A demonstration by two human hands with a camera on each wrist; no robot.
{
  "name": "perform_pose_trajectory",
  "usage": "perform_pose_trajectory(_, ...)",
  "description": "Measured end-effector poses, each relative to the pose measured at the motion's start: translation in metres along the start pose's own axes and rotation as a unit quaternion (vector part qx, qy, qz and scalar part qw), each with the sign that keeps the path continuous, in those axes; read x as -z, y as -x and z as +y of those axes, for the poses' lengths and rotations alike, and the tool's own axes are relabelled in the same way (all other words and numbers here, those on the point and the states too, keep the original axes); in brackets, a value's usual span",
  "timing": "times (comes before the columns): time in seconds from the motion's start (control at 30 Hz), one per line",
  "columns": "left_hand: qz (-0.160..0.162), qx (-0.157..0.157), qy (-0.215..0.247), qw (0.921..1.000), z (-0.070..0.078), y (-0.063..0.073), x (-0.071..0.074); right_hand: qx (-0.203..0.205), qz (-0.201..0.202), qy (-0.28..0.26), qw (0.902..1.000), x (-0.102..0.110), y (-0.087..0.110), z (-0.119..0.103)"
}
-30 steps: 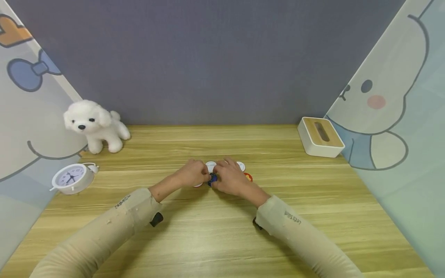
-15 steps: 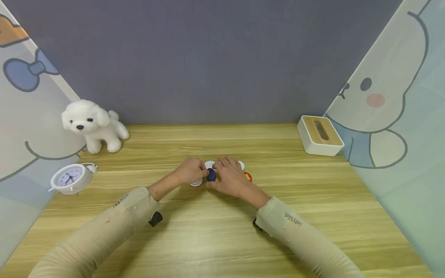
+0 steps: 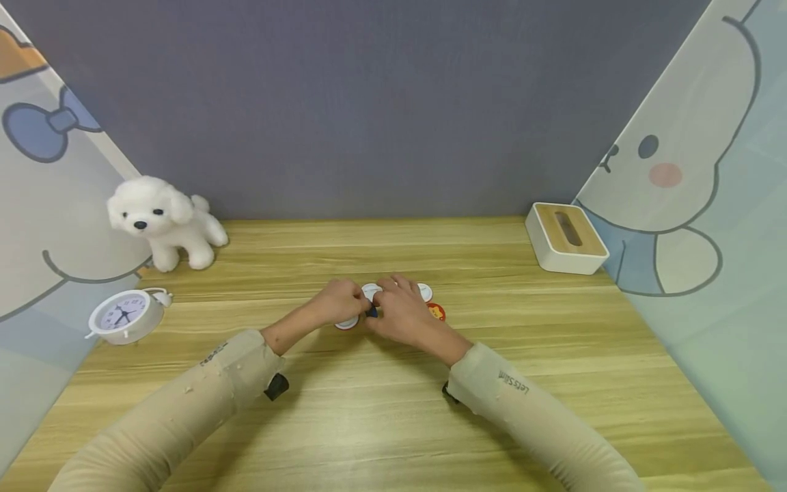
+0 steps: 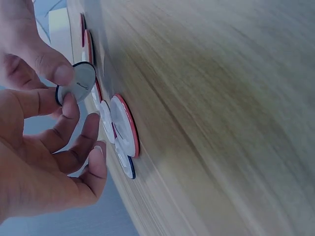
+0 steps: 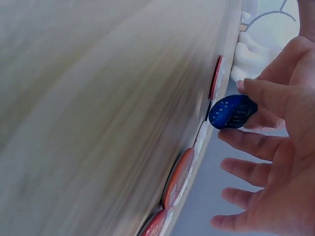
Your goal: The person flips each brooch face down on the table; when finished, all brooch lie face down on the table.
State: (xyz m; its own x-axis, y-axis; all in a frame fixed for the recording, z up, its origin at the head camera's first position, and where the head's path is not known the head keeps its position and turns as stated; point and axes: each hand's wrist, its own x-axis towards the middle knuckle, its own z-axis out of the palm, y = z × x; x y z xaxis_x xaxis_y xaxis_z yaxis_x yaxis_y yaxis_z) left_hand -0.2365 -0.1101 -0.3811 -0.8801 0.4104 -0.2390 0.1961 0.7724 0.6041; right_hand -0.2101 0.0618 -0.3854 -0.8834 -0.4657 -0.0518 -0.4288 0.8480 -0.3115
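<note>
Between both hands a small round blue disc (image 3: 372, 311) is held up off the wooden table. Its printed face (image 5: 225, 112) shows pale dots in the right wrist view; its plain white back (image 4: 82, 81) shows in the left wrist view. My left hand (image 3: 337, 301) pinches one edge with thumb and index finger, other fingers loosely bent. My right hand (image 3: 401, 311) holds it between thumb and index, its other fingers spread apart. Close around lie similar discs: white ones (image 3: 424, 292) behind, a red one (image 3: 436, 312) with a yellow figure at right, and a red-edged one (image 3: 347, 323) under the left hand.
A white plush dog (image 3: 169, 222) stands at the back left, with a white alarm clock (image 3: 127, 316) in front of it. A wood-topped white tissue box (image 3: 567, 238) sits at the back right. A grey wall (image 3: 381, 109) closes off the far table edge.
The blue disc has turned between the hands, so less of its blue face shows in the head view. Both hands have stayed nearly in place, with the right fingers shifting slightly left.
</note>
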Motion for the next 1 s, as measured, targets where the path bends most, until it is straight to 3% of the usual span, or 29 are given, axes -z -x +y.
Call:
perform_pose_trajectory(0.2, 0.005, -0.005, -0.021, 0.9998, 0.002, 0.004, 0.0, 0.0, -0.002, -0.004, 1.0, 0.0, -0.002, -0.002)
perform_pose_trajectory(0.53, 0.029, -0.022, -0.048, 0.9982, 0.002, 0.004, -0.003, 0.013, 0.028, -0.004, 0.9995, 0.001, -0.001, 0.0)
perform_pose_trajectory(0.7, 0.027, -0.031, -0.032, 0.9986, -0.001, 0.004, -0.002, 0.006, 0.04, -0.023, 0.9989, 0.004, 0.0, 0.003)
perform_pose_trajectory(0.8, 0.023, -0.032, -0.021, 0.999, -0.002, 0.004, 0.001, -0.002, 0.039, -0.027, 0.9989, 0.006, -0.001, 0.007)
perform_pose_trajectory(1.0, 0.029, -0.056, -0.048, 0.9969, -0.002, 0.005, 0.004, -0.014, 0.021, -0.045, 0.9987, 0.008, -0.002, 0.01)
